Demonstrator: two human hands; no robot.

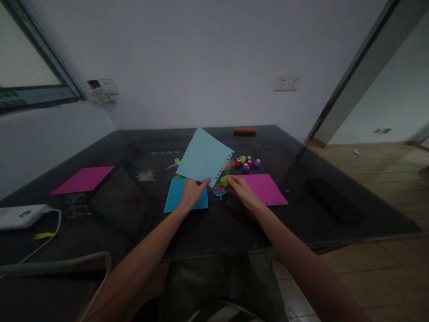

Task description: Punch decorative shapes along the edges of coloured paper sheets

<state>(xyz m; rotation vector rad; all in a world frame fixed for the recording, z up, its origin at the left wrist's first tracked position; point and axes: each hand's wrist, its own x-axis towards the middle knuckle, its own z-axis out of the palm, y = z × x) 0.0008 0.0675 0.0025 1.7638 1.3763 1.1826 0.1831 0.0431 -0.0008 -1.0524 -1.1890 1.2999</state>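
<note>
Left hand (191,193) pinched the light blue sheet (204,156) at its near corner, fingers clamped, sheet tilted up above the dark glass table (140,214). Right hand (241,189) closed on a green punch (224,181) just beside the sheet's punched edge. Pile of punched bits (219,191) between the hands. Darker blue sheet (179,194) flat under left hand; magenta sheet (266,188) under right. More small punches (247,163) behind.
</note>
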